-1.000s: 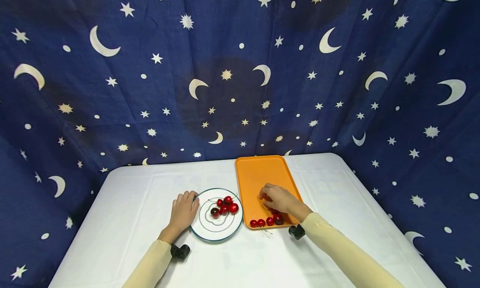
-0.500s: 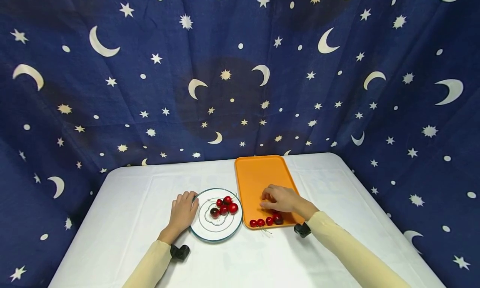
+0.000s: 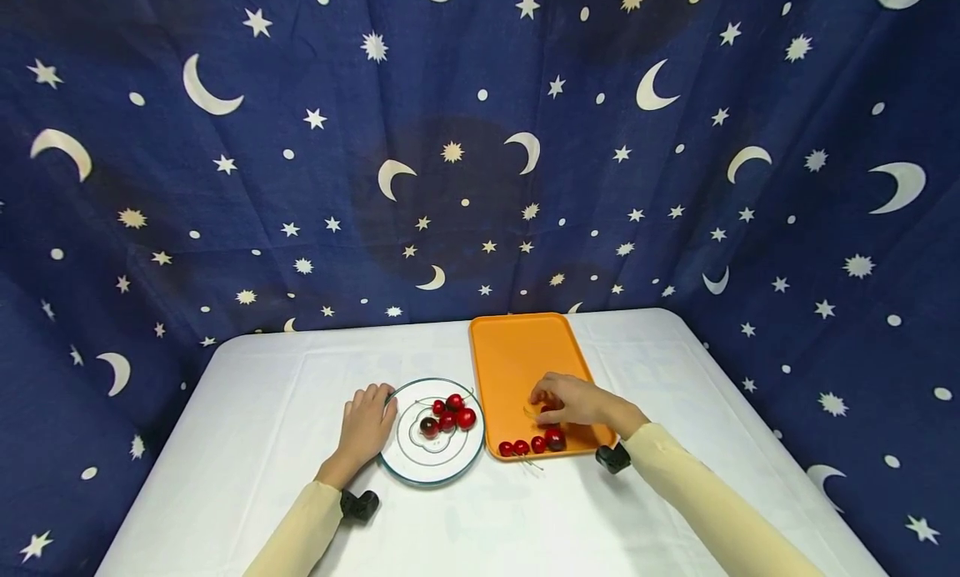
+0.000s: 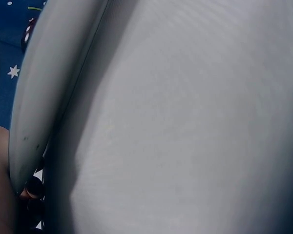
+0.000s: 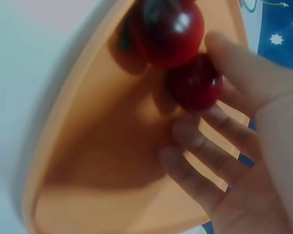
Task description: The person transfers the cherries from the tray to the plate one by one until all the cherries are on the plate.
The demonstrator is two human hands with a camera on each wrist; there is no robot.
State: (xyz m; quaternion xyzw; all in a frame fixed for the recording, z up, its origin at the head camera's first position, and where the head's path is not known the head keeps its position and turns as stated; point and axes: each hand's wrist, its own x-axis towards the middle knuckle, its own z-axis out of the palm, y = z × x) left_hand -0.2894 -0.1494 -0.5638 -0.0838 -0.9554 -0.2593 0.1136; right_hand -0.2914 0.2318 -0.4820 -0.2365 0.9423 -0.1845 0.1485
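Observation:
My left hand holds the left rim of a white plate with a dark green edge, thumb over the rim and fingers along its outer side. Several red cherries lie on the plate. Over the near half of an orange tray, my right hand has a small dark red cherry between thumb and index finger, the index partly hidden behind it. A larger cherry sits right against it, and the other right fingers are spread over the tray floor.
More cherries line the tray's near edge, their stems hanging over onto the white tablecloth. The plate stands close beside the tray's left side. Behind the table hangs a blue curtain with moons and stars.
My right hand has shifted slightly to the right and its thumb and fingers have come around a cherry on the tray. The left hand and plate have stayed put.

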